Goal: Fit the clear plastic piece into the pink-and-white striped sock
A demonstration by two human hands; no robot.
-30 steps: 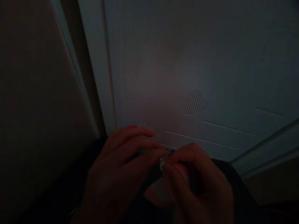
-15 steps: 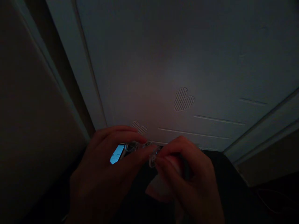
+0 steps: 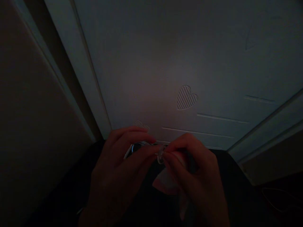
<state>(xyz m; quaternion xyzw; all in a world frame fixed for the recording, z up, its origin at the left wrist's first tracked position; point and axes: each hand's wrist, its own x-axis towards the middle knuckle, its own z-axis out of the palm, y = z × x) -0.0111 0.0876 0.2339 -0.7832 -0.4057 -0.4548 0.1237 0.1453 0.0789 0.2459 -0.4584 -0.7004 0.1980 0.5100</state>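
A small clear loop (image 3: 160,156) sits near center between two hands, pinched by the right hand's (image 3: 194,170) thumb and finger. The left hand (image 3: 115,171) curves in at its left, its grip too dim to tell. A pale, pink-edged piece (image 3: 166,183) hangs below; on the far side stands a heart-carved panel (image 3: 151,69).

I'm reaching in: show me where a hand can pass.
Probably before the pale panel, above the left hand and right hand, between the frame strip and the upper heart. Crowded: between the hands, at the clear loop and pinkish piece. Below is too dark.
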